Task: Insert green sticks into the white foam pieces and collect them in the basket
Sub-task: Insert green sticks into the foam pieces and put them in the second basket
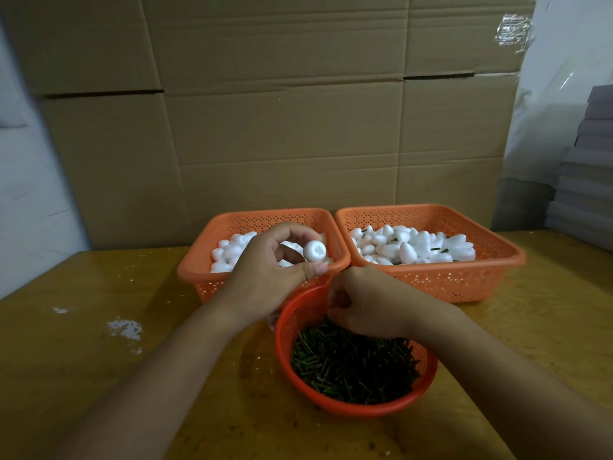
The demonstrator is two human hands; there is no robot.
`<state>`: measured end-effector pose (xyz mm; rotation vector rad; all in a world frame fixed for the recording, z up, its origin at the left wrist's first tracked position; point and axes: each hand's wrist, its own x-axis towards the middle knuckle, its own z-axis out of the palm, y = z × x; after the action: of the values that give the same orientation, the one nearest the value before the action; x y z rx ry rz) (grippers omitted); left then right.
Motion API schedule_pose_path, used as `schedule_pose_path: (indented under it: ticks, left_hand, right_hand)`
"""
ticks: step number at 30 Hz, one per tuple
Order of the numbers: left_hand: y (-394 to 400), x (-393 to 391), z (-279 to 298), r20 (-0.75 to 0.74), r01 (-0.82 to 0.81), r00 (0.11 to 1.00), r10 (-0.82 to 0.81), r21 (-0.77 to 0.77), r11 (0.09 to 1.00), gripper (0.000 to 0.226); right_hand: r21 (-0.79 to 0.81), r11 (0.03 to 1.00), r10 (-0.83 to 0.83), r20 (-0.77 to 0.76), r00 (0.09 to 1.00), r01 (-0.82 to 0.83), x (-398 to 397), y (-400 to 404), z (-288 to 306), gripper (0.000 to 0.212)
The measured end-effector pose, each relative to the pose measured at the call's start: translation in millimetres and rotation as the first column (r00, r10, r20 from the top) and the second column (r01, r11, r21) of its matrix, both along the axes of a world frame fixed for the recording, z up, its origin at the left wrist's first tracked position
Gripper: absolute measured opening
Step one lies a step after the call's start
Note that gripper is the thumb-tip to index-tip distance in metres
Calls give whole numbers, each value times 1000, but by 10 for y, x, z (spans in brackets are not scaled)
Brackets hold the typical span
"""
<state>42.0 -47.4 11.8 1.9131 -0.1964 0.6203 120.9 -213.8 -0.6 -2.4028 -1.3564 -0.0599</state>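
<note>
Head view: one foam piece held up over the left basket, the other hand down among the sticks.

At the left, the left hand [268,277] pinches a white foam piece [315,250] in its curled fingertips, just above the near rim of the left orange basket [199,267], which is full of plain foam; its flat end, with a small dimple, faces this way. It looks feather-light and easily dented, so I'd hold it gently round its sides and push the stick into that dimple. Lower, the round red basket [285,343] holds the green sticks [351,363], thin and stiff-looking. The right hand [361,303] is curled over them; whether it holds one I cannot tell. Rightmost, the right orange basket [497,260] holds foam already stuck with green.
</note>
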Motion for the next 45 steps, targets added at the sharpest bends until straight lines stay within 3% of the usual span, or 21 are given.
schedule_pose_path:
  ticks: [6,12,19,24,26,29,32,34,38,45]
  left_hand:
    - [13,3,-1,10,-3,1000,3,14,1000,30]
    - [18,-5,3,-3,-1,1000,1,-18,1000,27]
    - [40,9,-17,8,15,1000,-15,0,1000,29]
    - [56,15,-27,25,11,1000,-11,0,1000,32]
    - [70,24,-38,23,-3,1000,2,7,1000,32]
    - [64,50,-53,17,-37,999,38,-36,999,35]
    - [39,49,-44,29,-54,998,56,-73,996,36]
    - [46,46,-39,24,-50,998,51,-52,997,32]
    - [58,40,-48,27,-44,999,44,-5,999,27]
    - [77,36,-54,43,-71,997,70,16,997,27]
  right_hand:
    - [-37,999,11,-122,993,-16,40,-19,-8,12]
    - [-78,997,7,-143,990,-18,42,-38,12,14]
    - [-63,997,31,-170,985,-42,2,-45,97,24]
    - [4,999,48,-268,962,-48,-5,-84,182,17]
    - [81,995,85,-432,898,-55,-33,-99,223,14]
    - [289,955,258,-676,690,-73,-70,-145,320,13]
    - [537,844,464,-743,482,15,-85,-191,400,7]
    - [650,743,540,-723,432,158,-69,-192,434,9]
    - [720,568,557,-693,458,399,1,-158,436,10]
    - [686,601,419,-708,569,410,10,-116,368,7]
